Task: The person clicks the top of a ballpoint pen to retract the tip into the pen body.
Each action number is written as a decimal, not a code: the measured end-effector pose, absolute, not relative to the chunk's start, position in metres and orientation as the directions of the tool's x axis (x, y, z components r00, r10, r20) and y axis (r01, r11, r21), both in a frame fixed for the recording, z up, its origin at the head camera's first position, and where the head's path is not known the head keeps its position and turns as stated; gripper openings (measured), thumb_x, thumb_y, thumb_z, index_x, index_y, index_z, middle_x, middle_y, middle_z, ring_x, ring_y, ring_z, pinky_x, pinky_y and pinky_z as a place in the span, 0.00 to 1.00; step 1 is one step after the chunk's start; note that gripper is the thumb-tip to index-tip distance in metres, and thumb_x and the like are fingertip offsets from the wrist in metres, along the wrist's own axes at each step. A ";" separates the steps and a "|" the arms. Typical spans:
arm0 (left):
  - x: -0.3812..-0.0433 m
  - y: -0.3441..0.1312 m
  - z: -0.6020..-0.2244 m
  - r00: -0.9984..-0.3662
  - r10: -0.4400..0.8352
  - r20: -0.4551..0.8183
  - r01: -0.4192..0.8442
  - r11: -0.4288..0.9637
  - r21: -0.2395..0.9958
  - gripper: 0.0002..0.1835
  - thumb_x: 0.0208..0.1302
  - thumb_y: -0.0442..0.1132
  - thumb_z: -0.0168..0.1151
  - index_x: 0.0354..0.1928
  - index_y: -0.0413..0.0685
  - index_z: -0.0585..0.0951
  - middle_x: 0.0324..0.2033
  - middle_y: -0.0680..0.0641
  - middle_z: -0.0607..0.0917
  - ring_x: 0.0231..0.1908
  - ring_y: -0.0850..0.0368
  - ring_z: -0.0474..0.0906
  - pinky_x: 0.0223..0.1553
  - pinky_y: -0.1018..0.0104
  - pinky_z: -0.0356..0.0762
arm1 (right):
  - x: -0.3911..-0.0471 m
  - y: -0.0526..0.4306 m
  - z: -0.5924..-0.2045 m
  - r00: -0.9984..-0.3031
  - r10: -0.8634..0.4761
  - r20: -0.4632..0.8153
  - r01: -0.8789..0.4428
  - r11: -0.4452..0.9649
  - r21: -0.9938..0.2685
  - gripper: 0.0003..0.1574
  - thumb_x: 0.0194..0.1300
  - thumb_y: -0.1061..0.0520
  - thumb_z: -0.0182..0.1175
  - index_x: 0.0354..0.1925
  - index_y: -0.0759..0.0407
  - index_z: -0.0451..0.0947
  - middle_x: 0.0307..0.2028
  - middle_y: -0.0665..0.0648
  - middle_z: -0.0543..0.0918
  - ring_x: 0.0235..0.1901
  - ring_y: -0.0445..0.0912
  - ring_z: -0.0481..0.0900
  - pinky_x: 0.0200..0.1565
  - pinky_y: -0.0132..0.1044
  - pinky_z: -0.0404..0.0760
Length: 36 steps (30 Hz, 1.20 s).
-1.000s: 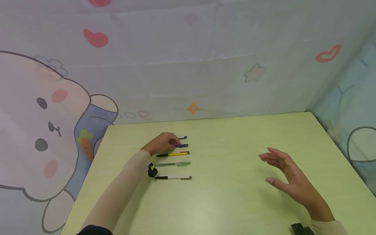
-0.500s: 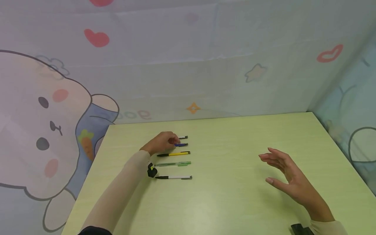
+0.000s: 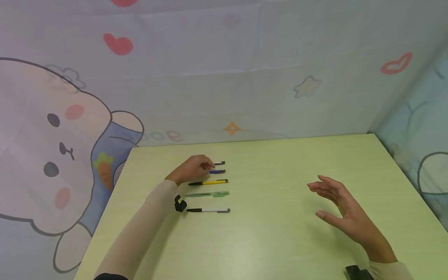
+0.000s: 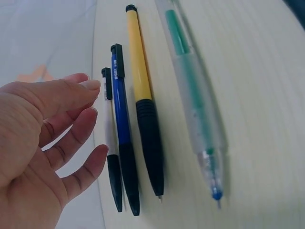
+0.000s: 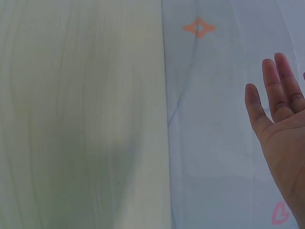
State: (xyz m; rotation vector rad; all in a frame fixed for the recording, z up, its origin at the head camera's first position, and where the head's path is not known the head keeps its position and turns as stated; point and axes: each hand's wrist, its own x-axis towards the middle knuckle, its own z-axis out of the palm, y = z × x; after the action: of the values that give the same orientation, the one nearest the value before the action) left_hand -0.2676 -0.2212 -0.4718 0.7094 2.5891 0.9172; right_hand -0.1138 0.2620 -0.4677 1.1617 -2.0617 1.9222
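Note:
Several pens lie in a column on the table, all roughly parallel. From the back they are a white pen (image 3: 219, 163), a blue pen (image 3: 218, 171), a yellow pen (image 3: 211, 182), a clear green pen (image 3: 210, 194) and a nearer white pen with a black grip (image 3: 211, 210). My left hand (image 3: 191, 169) hovers at the back two pens, partly covering them in the head view. In the left wrist view its loosely bent fingers (image 4: 78, 136) hold nothing, beside the back white pen. My right hand (image 3: 344, 212) floats over the table's right side, fingers extended, holding nothing.
The pale wood-look table (image 3: 273, 233) meets a printed cloth backdrop (image 3: 210, 97) along its back edge. Another cloth (image 3: 430, 116) hangs at the right side. A black wrist device (image 3: 180, 203) sits at my left sleeve near the pens' tips.
My left fingers have loosened and drawn slightly up and away from the blue pen, which lies on the table. My right hand has stayed nearly still, and the head view has shifted a little.

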 end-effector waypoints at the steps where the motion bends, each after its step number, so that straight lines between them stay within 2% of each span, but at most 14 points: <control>1: -0.267 -0.221 -0.471 -0.832 0.542 -0.114 0.350 0.674 0.650 0.12 0.71 0.32 0.62 0.54 0.45 0.83 0.48 0.47 0.85 0.47 0.55 0.81 0.53 0.56 0.81 | -0.114 0.262 -0.468 -0.706 -0.456 0.542 -0.573 -0.083 -0.815 0.56 0.50 0.89 0.59 0.73 0.80 0.46 0.63 0.78 0.67 0.67 0.54 0.71 0.68 0.32 0.68; 12: -0.256 -0.214 -0.470 -0.815 0.561 -0.145 0.340 0.665 0.664 0.13 0.70 0.33 0.64 0.55 0.45 0.83 0.46 0.48 0.84 0.45 0.56 0.79 0.50 0.58 0.80 | -0.115 0.260 -0.468 -0.714 -0.459 0.528 -0.563 -0.071 -0.823 0.56 0.51 0.88 0.60 0.74 0.79 0.47 0.63 0.78 0.67 0.67 0.53 0.70 0.68 0.32 0.68; 16: -0.250 -0.212 -0.470 -0.819 0.548 -0.169 0.316 0.677 0.665 0.13 0.70 0.33 0.64 0.55 0.44 0.83 0.48 0.48 0.85 0.47 0.56 0.79 0.53 0.58 0.80 | -0.116 0.261 -0.470 -0.716 -0.460 0.525 -0.562 -0.067 -0.824 0.57 0.51 0.88 0.60 0.74 0.79 0.47 0.63 0.78 0.67 0.67 0.53 0.70 0.68 0.32 0.68; 24: -0.244 -0.213 -0.476 -0.801 0.580 -0.150 0.401 0.705 0.585 0.13 0.69 0.32 0.66 0.53 0.45 0.84 0.47 0.49 0.85 0.47 0.57 0.80 0.53 0.59 0.80 | -0.117 0.261 -0.471 -0.711 -0.460 0.532 -0.568 -0.070 -0.820 0.57 0.50 0.88 0.59 0.74 0.79 0.46 0.63 0.78 0.67 0.67 0.53 0.71 0.68 0.32 0.68; 31: -0.242 -0.213 -0.481 -0.794 0.584 -0.166 0.397 0.706 0.587 0.13 0.68 0.32 0.67 0.53 0.45 0.83 0.49 0.49 0.85 0.49 0.56 0.81 0.54 0.58 0.80 | -0.116 0.260 -0.469 -0.710 -0.459 0.534 -0.569 -0.072 -0.819 0.56 0.50 0.88 0.59 0.74 0.79 0.46 0.63 0.77 0.67 0.67 0.53 0.71 0.68 0.32 0.69; 36: -0.242 -0.213 -0.484 -0.794 0.585 -0.163 0.399 0.705 0.586 0.11 0.68 0.33 0.67 0.50 0.48 0.84 0.46 0.51 0.84 0.45 0.58 0.79 0.51 0.59 0.80 | -0.116 0.260 -0.469 -0.706 -0.460 0.538 -0.573 -0.074 -0.816 0.56 0.50 0.88 0.59 0.74 0.79 0.46 0.63 0.78 0.67 0.67 0.53 0.71 0.68 0.31 0.68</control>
State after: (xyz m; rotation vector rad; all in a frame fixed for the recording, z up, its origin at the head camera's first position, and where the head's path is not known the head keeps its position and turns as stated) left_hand -0.2420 -0.2131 -0.4836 0.7702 2.5764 0.7726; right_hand -0.1165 0.2600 -0.4690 1.1625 -2.0736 1.9132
